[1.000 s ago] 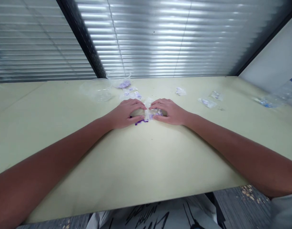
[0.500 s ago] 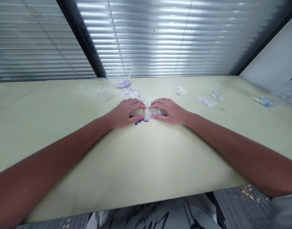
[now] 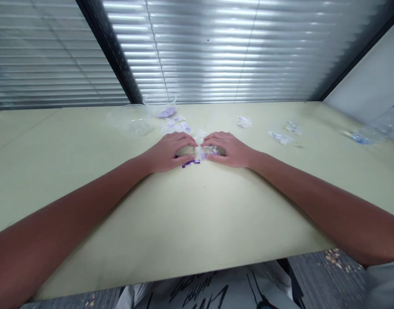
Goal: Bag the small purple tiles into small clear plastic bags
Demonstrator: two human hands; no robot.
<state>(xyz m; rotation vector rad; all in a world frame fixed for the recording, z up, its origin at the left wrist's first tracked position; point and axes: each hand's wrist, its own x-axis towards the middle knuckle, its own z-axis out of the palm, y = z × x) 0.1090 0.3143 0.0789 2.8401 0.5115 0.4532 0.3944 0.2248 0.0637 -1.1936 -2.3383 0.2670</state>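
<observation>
My left hand (image 3: 174,152) rests on the table with thumb and fingers apart in a loose curve. Facing it, my right hand (image 3: 230,150) lies in the same curved shape, thumb spread from the fingers. Between them is a small clear plastic bag (image 3: 210,151) with light purple pieces, partly inside the right hand's curve. Dark purple pieces (image 3: 190,163) lie in a short row by the left thumb. Neither hand visibly grips anything, though the fingertips sit close to the bag and partly hide what is there.
Two clear round bowls stand at the back left; the rear bowl (image 3: 160,101) holds purple pieces (image 3: 167,112), and the front bowl (image 3: 132,122) is beside it. Small packets (image 3: 177,125) lie near them. More packets (image 3: 279,137) lie right, with a plastic bottle (image 3: 377,128) beyond.
</observation>
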